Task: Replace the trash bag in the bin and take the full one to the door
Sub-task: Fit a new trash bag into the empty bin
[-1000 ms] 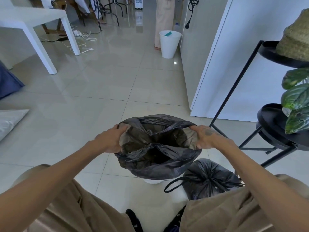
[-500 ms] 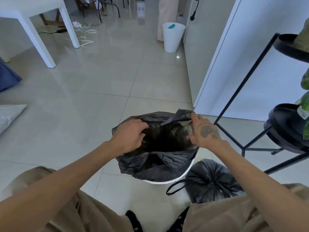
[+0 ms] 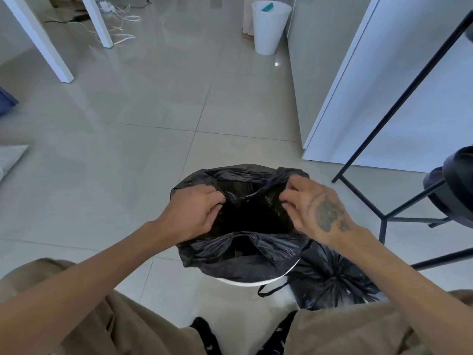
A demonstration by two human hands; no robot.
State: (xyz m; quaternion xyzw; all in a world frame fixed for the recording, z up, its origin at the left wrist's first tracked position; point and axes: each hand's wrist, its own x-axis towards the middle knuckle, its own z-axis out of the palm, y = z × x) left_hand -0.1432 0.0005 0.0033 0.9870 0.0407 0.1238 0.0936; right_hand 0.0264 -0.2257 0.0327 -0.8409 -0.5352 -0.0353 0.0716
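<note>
Trash bag between both hands

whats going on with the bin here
A person is lining the white bin with a fresh black bag. The left hand and right hand each pinch its rim, spreading the mouth over the bin. The full tied bag sits on the floor beside the bin, not yet carried off.

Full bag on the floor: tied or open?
Tied: full bag is cinched at the neck, pleats radiating from the gather, sitting beside the bin.
</note>
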